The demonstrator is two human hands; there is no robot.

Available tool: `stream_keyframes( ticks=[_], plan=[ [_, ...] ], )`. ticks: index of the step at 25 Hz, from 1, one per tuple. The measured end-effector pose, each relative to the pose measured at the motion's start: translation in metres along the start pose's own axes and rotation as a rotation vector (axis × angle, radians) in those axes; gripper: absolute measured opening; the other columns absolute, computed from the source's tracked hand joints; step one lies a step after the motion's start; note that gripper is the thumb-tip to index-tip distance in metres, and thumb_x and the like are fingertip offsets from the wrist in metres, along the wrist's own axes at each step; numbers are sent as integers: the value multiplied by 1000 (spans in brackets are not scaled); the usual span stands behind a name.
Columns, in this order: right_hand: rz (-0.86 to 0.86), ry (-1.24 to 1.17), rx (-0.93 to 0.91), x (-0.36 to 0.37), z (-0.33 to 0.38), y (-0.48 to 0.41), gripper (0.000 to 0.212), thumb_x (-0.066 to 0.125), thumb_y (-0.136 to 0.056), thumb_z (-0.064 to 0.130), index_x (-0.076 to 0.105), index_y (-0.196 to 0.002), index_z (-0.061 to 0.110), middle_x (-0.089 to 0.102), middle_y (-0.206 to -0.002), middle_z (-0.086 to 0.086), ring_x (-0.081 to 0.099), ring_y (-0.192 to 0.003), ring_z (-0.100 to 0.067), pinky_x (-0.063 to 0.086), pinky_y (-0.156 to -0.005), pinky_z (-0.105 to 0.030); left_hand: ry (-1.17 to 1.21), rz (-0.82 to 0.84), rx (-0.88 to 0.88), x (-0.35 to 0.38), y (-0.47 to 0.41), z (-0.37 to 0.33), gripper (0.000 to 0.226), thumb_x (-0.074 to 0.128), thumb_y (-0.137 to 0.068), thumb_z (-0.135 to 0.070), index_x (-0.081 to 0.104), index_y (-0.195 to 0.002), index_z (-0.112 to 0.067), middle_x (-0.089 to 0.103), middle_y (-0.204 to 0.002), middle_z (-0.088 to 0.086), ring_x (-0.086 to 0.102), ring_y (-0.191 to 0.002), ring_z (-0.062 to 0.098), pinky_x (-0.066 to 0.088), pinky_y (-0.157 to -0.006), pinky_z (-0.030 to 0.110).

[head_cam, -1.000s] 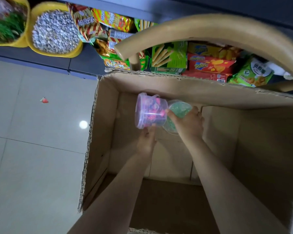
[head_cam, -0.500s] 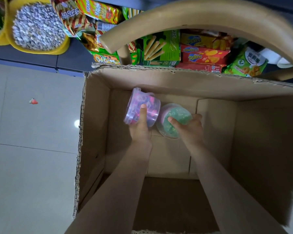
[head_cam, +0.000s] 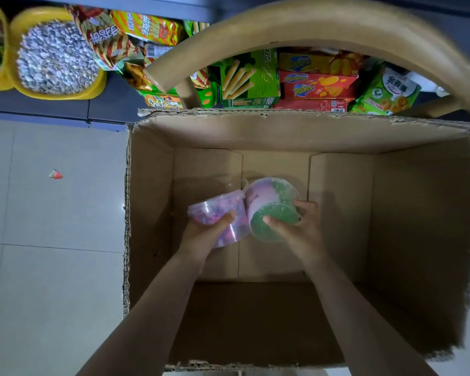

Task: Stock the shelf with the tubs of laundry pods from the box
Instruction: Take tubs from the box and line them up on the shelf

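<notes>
Tubs of laundry pods, two of them, a pink tub (head_cam: pixel 209 210) and a green tub (head_cam: pixel 272 202), are found down inside the box, both in hand. Biggest in shot, the open cardboard box (head_cam: pixel 296 131) is set on the pale tiled floor (head_cam: pixel 52 240), with its bare bottom shown. Above it, a curved wooden bar (head_cam: pixel 310 25) is swept across the top of the view, blurred. Behind that, the dark shelf (head_cam: pixel 65 104) is packed with snacks: a yellow bowl (head_cam: pixel 98 85) of pale seeds is seen on the left, and a green biscuit-stick box (head_cam: pixel 250 77) is set just beside a red Zecheese box (head_cam: pixel 318 85).

Now the action: the pink tub is gripped by the left hand (head_cam: pixel 204 237), thumb laid over its side, fingers hidden beneath. The green tub is clutched by the right hand (head_cam: pixel 301 229), thumb pressed on its base. Both tubs are tipped over and held touching, side against side. Whether they are lifted off the bottom cannot be told. Smallest of all, a red strawberry-shaped bit (head_cam: pixel 56 175) is seen lying on the tiles, well apart from the box.
</notes>
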State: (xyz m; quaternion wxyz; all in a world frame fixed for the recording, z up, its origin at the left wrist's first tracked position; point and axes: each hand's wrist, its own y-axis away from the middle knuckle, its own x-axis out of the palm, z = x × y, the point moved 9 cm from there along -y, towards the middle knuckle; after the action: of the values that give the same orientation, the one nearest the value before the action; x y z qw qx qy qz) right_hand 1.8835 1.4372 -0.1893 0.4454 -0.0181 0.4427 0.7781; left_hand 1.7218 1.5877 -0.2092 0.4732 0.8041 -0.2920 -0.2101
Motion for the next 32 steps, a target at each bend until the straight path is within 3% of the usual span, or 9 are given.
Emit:
stream_keyframes(
  ticks=[2,5,9,14,19,23,28,30,32],
  plan=[
    [3,-15,111,-2,-8,-7,57,71,-76,45,47,-113,9,54,-98,10,58,-82,-4,45,-51,-16,-3,-12,58,3,5,1,44,74,-77,-24,59,-118,-16,67,-108,1,65,-91,10,51,-55,7],
    [-79,-31,262,-6,-24,-18,73,67,-69,63,52,-116,9,63,-107,-7,64,-85,-16,46,-53,-21,7,-20,96,6,8,6,40,73,-77,-22,56,-113,-21,64,-102,-4,62,-87,4,50,-55,8],
    [22,-115,419,-1,-34,-19,84,78,-59,57,49,-122,9,62,-110,-8,64,-95,-23,56,-80,-37,-13,18,84,4,9,13,41,73,-76,-28,54,-113,-27,63,-103,-7,62,-94,7,49,-68,17],
    [225,-275,517,14,-45,6,71,78,-66,49,49,-121,16,63,-110,-6,63,-98,-21,54,-72,-30,5,90,106,0,13,16,31,70,-79,-25,57,-106,-32,67,-103,-7,65,-91,6,51,-65,14],
    [182,-387,395,5,-44,38,53,83,-63,34,60,-107,16,68,-96,-4,65,-93,-20,52,-87,-34,-32,102,122,-13,28,0,21,68,-81,-29,59,-100,-32,68,-101,-8,65,-86,1,48,-62,11],
    [115,-475,232,-17,-10,70,102,91,-27,50,57,-118,22,69,-110,-5,65,-102,-24,49,-97,-46,-67,89,272,-28,63,-40,37,72,-78,-33,60,-112,-23,70,-108,-2,68,-97,12,52,-71,15],
    [96,-522,-70,-62,83,122,54,81,-69,14,58,-116,24,70,-105,-2,67,-98,-20,52,-90,-35,-70,47,548,-50,148,-117,73,81,-55,-43,54,-120,-21,68,-110,1,68,-98,13,58,-74,27],
    [107,-537,-202,-81,128,149,50,78,-71,6,60,-115,21,72,-102,-1,68,-95,-17,52,-82,-27,-59,47,654,-53,190,-149,66,81,-63,-36,53,-120,-19,67,-109,2,67,-98,14,57,-70,21],
    [139,-569,-325,-101,171,179,58,83,-64,6,60,-117,17,72,-104,-4,68,-99,-19,52,-86,-30,-40,6,749,-59,239,-179,51,76,-75,-28,52,-118,-18,65,-105,-4,64,-96,9,52,-65,10]
  ],
)
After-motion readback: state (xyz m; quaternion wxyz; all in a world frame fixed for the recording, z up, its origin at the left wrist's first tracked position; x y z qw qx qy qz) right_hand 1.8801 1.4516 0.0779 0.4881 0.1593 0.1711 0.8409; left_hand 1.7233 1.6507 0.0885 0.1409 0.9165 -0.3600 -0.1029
